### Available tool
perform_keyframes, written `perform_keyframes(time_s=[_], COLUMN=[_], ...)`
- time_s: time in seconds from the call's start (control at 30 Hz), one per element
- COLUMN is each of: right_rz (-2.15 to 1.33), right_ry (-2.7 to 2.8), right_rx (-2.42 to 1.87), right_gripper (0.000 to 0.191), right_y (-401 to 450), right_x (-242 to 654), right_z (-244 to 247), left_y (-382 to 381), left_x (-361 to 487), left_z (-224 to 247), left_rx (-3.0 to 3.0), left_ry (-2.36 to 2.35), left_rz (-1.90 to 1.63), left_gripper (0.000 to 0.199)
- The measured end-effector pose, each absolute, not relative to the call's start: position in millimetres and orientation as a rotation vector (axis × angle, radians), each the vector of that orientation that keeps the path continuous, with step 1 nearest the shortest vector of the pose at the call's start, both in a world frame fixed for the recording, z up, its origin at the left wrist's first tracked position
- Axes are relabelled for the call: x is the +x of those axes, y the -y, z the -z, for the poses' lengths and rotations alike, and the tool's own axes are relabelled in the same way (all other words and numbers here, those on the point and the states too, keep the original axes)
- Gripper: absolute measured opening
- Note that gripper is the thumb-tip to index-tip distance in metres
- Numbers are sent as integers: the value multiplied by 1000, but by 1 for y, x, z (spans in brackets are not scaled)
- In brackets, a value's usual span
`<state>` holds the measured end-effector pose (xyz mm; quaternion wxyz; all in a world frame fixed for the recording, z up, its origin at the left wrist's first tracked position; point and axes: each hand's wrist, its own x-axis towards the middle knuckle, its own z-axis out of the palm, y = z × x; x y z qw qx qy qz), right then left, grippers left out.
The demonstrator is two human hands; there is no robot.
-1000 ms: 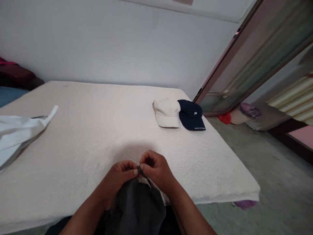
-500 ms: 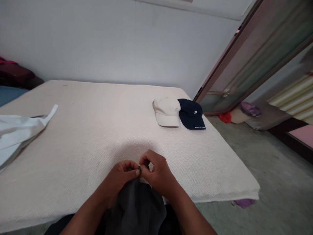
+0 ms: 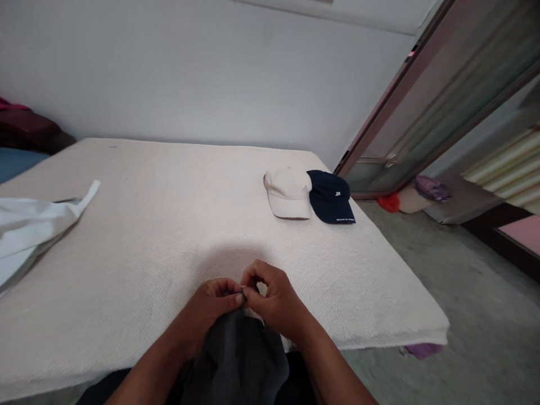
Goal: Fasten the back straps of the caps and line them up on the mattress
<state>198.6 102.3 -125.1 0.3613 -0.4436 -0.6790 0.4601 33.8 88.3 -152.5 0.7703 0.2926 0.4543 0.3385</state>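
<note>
A dark grey cap (image 3: 240, 360) hangs at the near edge of the bed, close to my body, its crown towards me. My left hand (image 3: 211, 309) pinches a narrow strap end of the cap between thumb and fingers. Against it, my right hand (image 3: 274, 298) pinches the same spot, fingertips touching those of the left. The exact bit of strap is mostly hidden by the fingers. Beyond my hands, a beige cap (image 3: 289, 191) lies beside a navy cap (image 3: 331, 197) with small white lettering, the two touching.
A white cap-like cloth item (image 3: 37, 225) with a strap sticking up lies at the left. The bed's pale textured cover (image 3: 169, 191) reaches back to a wall. On the floor at right are a red item (image 3: 388, 202) and a purple item (image 3: 434, 188), near a glass-panelled door.
Almost nothing differs. My pinched fingers have shifted very slightly to the right and down, with the grey cap still between them.
</note>
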Motion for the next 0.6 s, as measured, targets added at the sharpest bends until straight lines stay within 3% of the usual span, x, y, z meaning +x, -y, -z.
perform_keyframes(time_s=[0.3,0.6], right_rz=[-1426,-1676], right_ry=[1479,1229], right_rx=[-1132,-945], right_gripper=[4,12], right_y=[-106,-108], right_x=[199,199], right_z=[139,139], left_y=[-89,-87], left_x=[38,35], left_z=[143,143], left_rx=[634,553], left_ry=[-1052,-964], left_rz=[-739,-803], left_gripper=[16,13])
